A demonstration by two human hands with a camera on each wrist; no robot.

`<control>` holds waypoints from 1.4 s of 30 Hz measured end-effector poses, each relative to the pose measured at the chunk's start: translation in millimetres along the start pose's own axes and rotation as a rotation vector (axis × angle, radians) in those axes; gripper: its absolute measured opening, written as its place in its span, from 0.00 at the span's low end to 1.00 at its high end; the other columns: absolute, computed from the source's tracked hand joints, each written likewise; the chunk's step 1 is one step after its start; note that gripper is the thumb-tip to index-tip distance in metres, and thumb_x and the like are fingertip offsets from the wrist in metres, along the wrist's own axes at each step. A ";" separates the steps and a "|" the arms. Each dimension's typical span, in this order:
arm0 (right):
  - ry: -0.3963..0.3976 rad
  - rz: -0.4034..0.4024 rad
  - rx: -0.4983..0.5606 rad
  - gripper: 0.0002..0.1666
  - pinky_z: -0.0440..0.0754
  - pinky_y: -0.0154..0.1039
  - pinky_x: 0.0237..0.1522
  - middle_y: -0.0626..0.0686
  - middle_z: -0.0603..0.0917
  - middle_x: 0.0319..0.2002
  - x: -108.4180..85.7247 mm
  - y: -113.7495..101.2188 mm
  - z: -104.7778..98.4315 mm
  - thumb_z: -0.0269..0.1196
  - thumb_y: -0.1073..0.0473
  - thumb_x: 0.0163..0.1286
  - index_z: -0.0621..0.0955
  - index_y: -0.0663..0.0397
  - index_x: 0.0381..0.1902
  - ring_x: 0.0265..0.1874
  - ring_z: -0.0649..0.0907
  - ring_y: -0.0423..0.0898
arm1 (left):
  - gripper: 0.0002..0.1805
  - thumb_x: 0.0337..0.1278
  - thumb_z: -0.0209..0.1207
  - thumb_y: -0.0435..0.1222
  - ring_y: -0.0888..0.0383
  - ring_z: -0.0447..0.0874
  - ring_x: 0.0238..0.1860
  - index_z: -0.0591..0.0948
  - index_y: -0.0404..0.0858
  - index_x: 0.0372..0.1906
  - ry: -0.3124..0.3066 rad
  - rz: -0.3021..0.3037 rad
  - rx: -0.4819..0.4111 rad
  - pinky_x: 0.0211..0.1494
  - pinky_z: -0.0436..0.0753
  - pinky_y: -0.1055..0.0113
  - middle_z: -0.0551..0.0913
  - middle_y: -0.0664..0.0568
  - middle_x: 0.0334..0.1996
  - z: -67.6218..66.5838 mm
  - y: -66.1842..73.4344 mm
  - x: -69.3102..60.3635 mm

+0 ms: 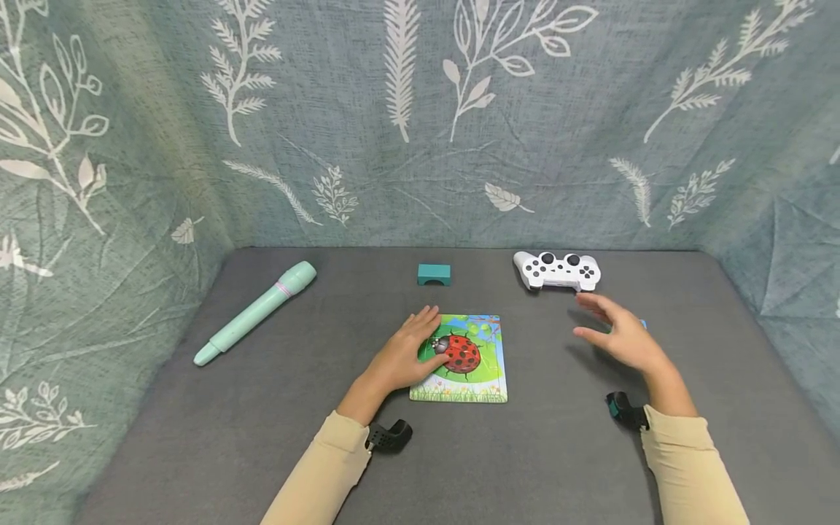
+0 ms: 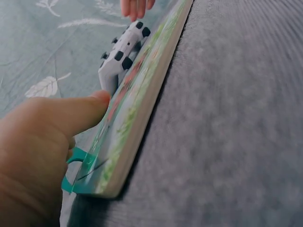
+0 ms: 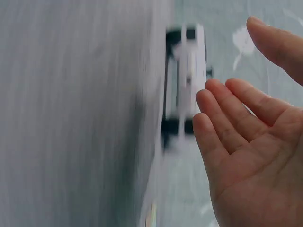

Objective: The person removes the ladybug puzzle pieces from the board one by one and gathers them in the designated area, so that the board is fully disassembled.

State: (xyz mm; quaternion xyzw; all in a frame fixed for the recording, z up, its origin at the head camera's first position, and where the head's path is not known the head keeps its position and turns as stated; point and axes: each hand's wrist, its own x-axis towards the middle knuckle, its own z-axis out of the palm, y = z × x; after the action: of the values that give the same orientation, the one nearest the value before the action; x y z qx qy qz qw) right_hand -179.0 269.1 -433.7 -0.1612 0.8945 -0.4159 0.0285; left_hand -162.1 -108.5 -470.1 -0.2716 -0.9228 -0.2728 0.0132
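Note:
A square ladybug picture board (image 1: pixel 488 364) lies flat on the dark table. The left hand (image 1: pixel 408 355) rests on its left side, fingers at the upper left edge and thumb across the picture toward the ladybug. In the left wrist view the thumb of the left hand (image 2: pixel 47 137) touches the top of the board (image 2: pixel 142 104). To the right, the right hand (image 1: pixel 626 339) hovers over the table with fingers spread and nothing in them; a small blue thing (image 1: pixel 644 323) shows partly behind it. The right wrist view shows the right hand's (image 3: pixel 255 142) palm, bare.
Behind the board stands a teal block (image 1: pixel 434 274). A white game controller (image 1: pixel 558 272) lies at the back, beyond the right hand. A mint green tube (image 1: pixel 256 313) lies at the left. Patterned cloth (image 1: pixel 367 189) hangs around the table's back and sides.

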 end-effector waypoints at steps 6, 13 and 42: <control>-0.059 -0.073 0.034 0.35 0.67 0.57 0.66 0.68 0.71 0.62 20.9 -20.4 33.3 0.65 0.61 0.63 0.67 0.68 0.64 0.62 0.71 0.65 | 0.39 0.60 0.59 0.49 0.50 0.53 0.74 0.62 0.34 0.71 -0.048 -0.021 -0.002 0.78 0.53 0.56 0.59 0.45 0.72 1.1 -2.3 -5.0; -0.122 -0.147 0.089 0.35 0.69 0.54 0.67 0.66 0.73 0.61 37.7 -41.1 63.3 0.66 0.61 0.62 0.68 0.68 0.64 0.61 0.72 0.62 | 0.38 0.61 0.59 0.49 0.49 0.53 0.74 0.62 0.34 0.70 -0.065 -0.030 -0.024 0.78 0.54 0.57 0.59 0.44 0.72 3.5 -1.1 -3.4; -0.214 -0.108 0.021 0.33 0.79 0.49 0.57 0.62 0.78 0.53 58.9 -75.2 117.8 0.67 0.60 0.61 0.71 0.67 0.62 0.52 0.79 0.56 | 0.39 0.60 0.59 0.50 0.50 0.53 0.74 0.63 0.34 0.70 -0.056 -0.035 -0.039 0.78 0.54 0.55 0.59 0.44 0.72 1.7 -5.2 -2.3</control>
State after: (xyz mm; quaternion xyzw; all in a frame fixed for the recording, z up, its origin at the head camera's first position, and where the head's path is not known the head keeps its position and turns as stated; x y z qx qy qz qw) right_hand -193.1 118.9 -449.0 -0.2525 0.8720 -0.4066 0.1029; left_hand -162.7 -112.4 -474.6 -0.2630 -0.9220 -0.2831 -0.0228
